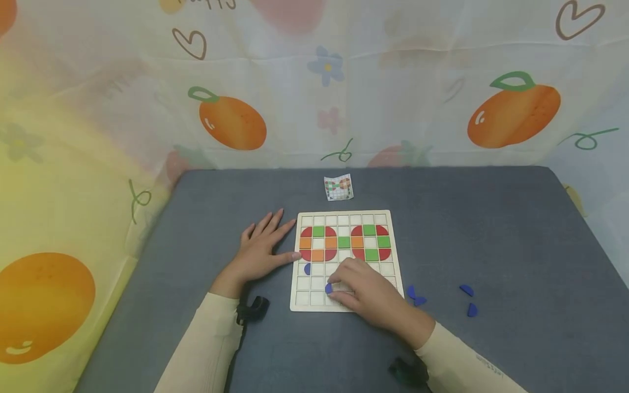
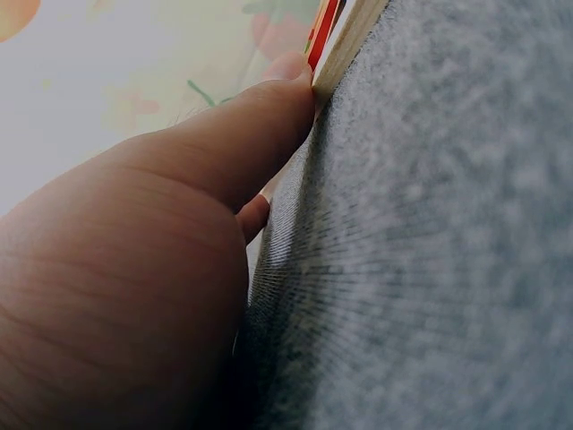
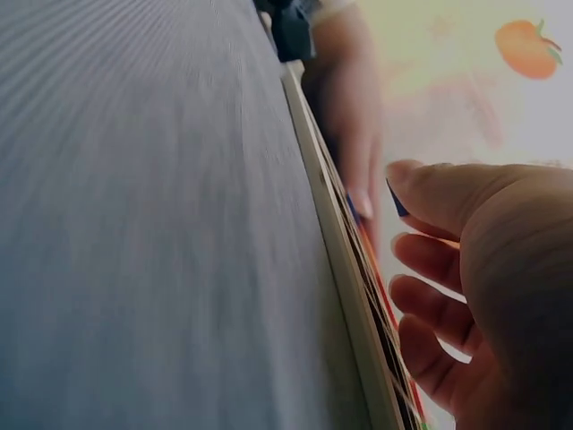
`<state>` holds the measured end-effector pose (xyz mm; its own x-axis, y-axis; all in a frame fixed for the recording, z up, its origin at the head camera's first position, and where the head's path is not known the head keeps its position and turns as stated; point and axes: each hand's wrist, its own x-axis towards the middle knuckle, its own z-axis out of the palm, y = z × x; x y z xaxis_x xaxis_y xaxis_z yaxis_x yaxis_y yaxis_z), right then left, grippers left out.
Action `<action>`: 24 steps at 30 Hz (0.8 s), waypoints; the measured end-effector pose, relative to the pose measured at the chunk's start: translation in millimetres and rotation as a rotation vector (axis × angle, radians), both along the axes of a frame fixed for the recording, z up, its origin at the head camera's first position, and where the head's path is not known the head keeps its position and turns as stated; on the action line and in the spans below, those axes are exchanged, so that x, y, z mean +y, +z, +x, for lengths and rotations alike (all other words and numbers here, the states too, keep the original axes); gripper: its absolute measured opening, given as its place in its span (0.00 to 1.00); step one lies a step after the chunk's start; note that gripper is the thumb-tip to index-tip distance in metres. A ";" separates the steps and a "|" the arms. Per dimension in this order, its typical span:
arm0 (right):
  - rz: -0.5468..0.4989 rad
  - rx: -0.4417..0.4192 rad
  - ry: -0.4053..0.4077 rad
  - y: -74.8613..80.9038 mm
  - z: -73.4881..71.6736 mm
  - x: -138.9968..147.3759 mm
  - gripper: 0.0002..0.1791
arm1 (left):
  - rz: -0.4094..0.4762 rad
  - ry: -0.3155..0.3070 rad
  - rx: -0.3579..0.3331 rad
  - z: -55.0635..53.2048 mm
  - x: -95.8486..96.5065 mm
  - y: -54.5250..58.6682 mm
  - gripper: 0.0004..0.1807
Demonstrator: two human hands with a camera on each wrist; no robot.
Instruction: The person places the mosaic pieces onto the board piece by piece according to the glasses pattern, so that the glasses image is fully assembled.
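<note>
A pale wooden grid board (image 1: 303,300) lies on the table with red, orange and green pieces set in its upper rows. My left hand (image 1: 259,252) rests with spread fingers at the board's left side, its thumb touching the edge. One blue piece (image 1: 307,269) with a curved side sits in the row under the coloured pattern. Over the lower part of the board, my right hand (image 1: 366,292) pinches another blue piece (image 3: 397,199) between thumb and finger. In the right wrist view the other fingers are curled beneath and hold nothing.
Right of the board lie several loose blue pieces, two close together (image 1: 415,296) and two farther out (image 1: 469,301). A small printed picture card (image 1: 338,187) lies behind the board on the grey table (image 1: 236,349). A fruit-patterned cloth (image 1: 295,109) hangs behind.
</note>
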<state>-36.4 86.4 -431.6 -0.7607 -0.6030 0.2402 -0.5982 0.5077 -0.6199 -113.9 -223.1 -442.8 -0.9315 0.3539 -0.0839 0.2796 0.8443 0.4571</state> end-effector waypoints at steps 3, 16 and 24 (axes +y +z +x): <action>0.000 -0.003 -0.001 -1.1 -1.6 -13.6 0.08 | 0.009 0.001 0.008 0.6 0.3 0.4 0.52; 0.166 0.002 -0.080 -3.9 -8.9 -59.2 0.11 | -0.008 -0.004 0.006 0.3 0.3 2.3 0.51; 0.180 0.013 -0.078 -6.0 -9.3 -59.8 0.15 | -0.015 -0.007 -0.005 0.4 0.9 3.4 0.52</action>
